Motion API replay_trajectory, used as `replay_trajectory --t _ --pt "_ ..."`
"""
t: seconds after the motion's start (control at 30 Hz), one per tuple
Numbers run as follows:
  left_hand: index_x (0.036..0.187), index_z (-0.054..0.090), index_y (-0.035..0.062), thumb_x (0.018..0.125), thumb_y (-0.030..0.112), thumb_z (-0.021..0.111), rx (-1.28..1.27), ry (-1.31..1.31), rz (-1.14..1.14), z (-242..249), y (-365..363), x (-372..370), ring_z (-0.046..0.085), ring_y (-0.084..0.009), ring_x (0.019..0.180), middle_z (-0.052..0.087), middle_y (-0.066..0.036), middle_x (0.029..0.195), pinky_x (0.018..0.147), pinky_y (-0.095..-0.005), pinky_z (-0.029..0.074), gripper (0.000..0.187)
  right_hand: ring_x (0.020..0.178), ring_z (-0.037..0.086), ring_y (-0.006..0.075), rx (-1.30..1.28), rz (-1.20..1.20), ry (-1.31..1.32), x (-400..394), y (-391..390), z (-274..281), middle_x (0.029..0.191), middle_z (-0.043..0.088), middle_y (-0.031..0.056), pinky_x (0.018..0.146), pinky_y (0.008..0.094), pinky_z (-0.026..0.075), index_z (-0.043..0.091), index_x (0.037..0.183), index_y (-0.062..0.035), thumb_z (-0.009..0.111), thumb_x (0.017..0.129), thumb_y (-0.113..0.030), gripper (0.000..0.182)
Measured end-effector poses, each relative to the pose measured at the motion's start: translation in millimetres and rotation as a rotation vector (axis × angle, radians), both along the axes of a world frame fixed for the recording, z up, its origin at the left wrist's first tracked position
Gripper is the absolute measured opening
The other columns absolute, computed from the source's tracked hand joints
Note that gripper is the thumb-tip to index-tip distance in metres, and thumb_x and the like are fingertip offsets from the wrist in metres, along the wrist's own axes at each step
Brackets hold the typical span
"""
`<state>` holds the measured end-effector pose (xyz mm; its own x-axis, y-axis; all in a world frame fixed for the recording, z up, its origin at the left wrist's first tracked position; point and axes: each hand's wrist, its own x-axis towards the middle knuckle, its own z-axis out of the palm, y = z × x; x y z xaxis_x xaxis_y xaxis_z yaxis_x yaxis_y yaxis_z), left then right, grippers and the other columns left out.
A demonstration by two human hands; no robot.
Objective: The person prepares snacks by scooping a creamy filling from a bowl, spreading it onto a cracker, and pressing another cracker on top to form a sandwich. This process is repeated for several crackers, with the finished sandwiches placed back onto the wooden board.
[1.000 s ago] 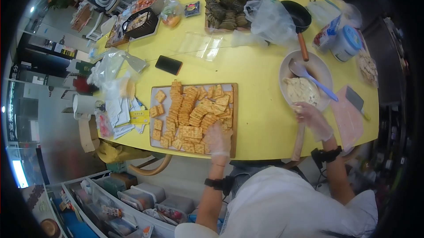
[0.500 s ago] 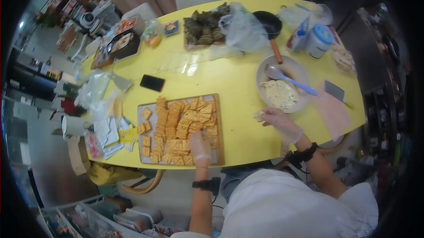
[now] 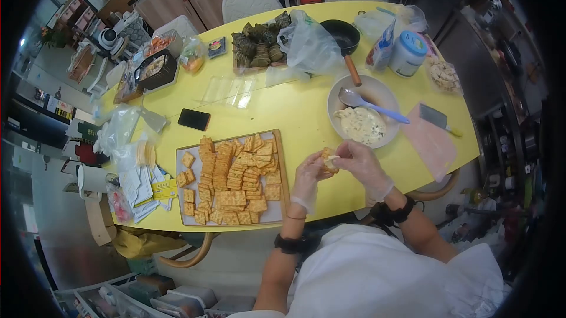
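Note:
Both hands wear clear plastic gloves and meet in front of the bowl. My left hand (image 3: pixel 311 178) is closed on a square golden cracker (image 3: pixel 327 153) held up on edge. My right hand (image 3: pixel 362 166) pinches a small pale, sticky lump (image 3: pixel 333 159) against the cracker's face. Just beyond, a white bowl (image 3: pixel 392 132) contains a pale, speckled, soft mass (image 3: pixel 362 126), and a spoon with a lilac handle (image 3: pixel 383 110) rests across it. To the left of my hands, a tray (image 3: pixel 285 200) carries rows and stacks of crackers (image 3: pixel 230 198).
A black phone (image 3: pixel 194 119) lies behind the tray. Farther back are leaf-wrapped bundles (image 3: pixel 259 44), a plastic bag (image 3: pixel 312 41), a dark pan (image 3: pixel 343 36) and a blue-lidded tub (image 3: pixel 409 54). A scraper (image 3: pixel 433 116) lies on a pink sheet (image 3: pixel 433 150) at right. Papers (image 3: pixel 138 185) are at left.
My left hand has left the cracker tray with a cracker and moved right to my right hand. The pale lump in my right hand now touches that cracker. The view has shifted slightly.

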<state>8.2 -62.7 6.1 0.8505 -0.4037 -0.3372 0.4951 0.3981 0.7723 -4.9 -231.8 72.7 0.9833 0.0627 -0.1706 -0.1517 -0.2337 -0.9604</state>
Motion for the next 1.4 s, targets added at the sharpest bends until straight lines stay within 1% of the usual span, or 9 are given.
replay_trajectory --t 0.1,0.2,0.3,0.4,0.5,0.6,0.8,1.1,1.4 --pt "0.122 0.048 0.0004 0.094 0.023 0.051 -0.093 0.016 0.051 -8 -9 -6 0.065 -0.0201 0.088 0.062 -0.012 0.106 0.079 -0.0291 0.054 0.036 0.076 0.052 0.0125 -0.403 0.005 -0.192 1 0 -8 0.080 0.055 0.0061 0.067 0.0262 0.044 0.055 0.099 0.0018 0.071 0.077 -0.015 0.032" --pt "0.114 0.049 0.0049 0.094 0.023 0.053 -0.186 0.098 0.089 13 -7 -8 0.065 -0.0208 0.086 0.061 -0.011 0.107 0.077 -0.0318 0.055 0.027 0.077 0.053 0.0143 -0.461 -0.147 -0.344 -1 10 -11 0.082 0.056 0.0084 0.067 0.0272 0.045 0.056 0.096 0.0024 0.072 0.075 -0.018 0.034" --pt "0.106 0.048 0.0081 0.093 0.023 0.054 0.075 0.065 0.035 -1 -7 -6 0.064 -0.0211 0.089 0.061 -0.011 0.107 0.074 -0.0337 0.056 0.020 0.076 0.053 0.0131 -0.270 -0.085 -0.168 1 13 -7 0.084 0.055 0.0083 0.065 0.0261 0.044 0.056 0.095 0.0023 0.073 0.076 -0.019 0.033" --pt "0.102 0.047 0.0084 0.093 0.023 0.056 0.021 0.085 0.073 1 -5 -6 0.063 -0.0198 0.089 0.061 -0.010 0.104 0.070 -0.0330 0.057 0.019 0.075 0.053 0.0121 -0.060 -0.096 -0.038 3 12 -26 0.086 0.055 0.0067 0.062 0.0245 0.043 0.056 0.096 0.0013 0.072 0.077 -0.020 0.033" --pt "0.111 0.048 0.0079 0.093 0.022 0.055 0.077 0.068 0.083 -9 -4 -7 0.063 -0.0170 0.089 0.061 -0.008 0.103 0.067 -0.0295 0.057 0.024 0.073 0.052 0.0109 0.194 -0.141 0.156 3 9 -24 0.087 0.055 0.0057 0.061 0.0234 0.044 0.056 0.095 0.0001 0.072 0.078 -0.021 0.031" --pt "0.122 0.048 0.0052 0.094 0.020 0.054 0.033 0.045 0.090 12 -5 -9 0.062 -0.0171 0.089 0.059 -0.008 0.104 0.066 -0.0275 0.058 0.033 0.074 0.053 0.0106 0.194 -0.109 0.141 3 10 -23 0.089 0.054 0.0056 0.062 0.0237 0.044 0.056 0.095 -0.0005 0.071 0.079 -0.021 0.031" --pt "0.119 0.055 0.0055 0.095 0.020 0.052 0.042 0.000 0.206 2 -7 -5 0.062 -0.0143 0.090 0.061 -0.007 0.107 0.068 -0.0277 0.057 0.028 0.076 0.053 0.0100 0.181 -0.091 0.117 -2 18 -28 0.094 0.054 0.0055 0.065 0.0240 0.046 0.053 0.101 -0.0002 0.069 0.079 -0.018 0.032" --pt "0.133 0.041 0.0004 0.094 0.006 0.046 -0.308 0.105 0.062 14 4 -8 0.059 -0.0185 0.101 0.051 -0.011 0.123 0.085 -0.0326 0.054 0.041 0.080 0.055 0.0105 0.363 -0.146 0.234 3 14 -31 0.096 0.054 0.0054 0.068 0.0243 0.046 0.051 0.106 -0.0012 0.068 0.080 -0.014 0.033" --pt "0.135 0.037 -0.0016 0.087 -0.005 0.054 -0.143 -0.069 0.049 2 -1 -8 0.055 -0.0211 0.108 0.049 -0.014 0.124 0.088 -0.0330 0.054 0.051 0.079 0.054 0.0101 0.300 -0.011 0.136 7 8 -32 0.094 0.053 0.0048 0.066 0.0226 0.046 0.052 0.100 -0.0010 0.070 0.080 -0.018 0.033"
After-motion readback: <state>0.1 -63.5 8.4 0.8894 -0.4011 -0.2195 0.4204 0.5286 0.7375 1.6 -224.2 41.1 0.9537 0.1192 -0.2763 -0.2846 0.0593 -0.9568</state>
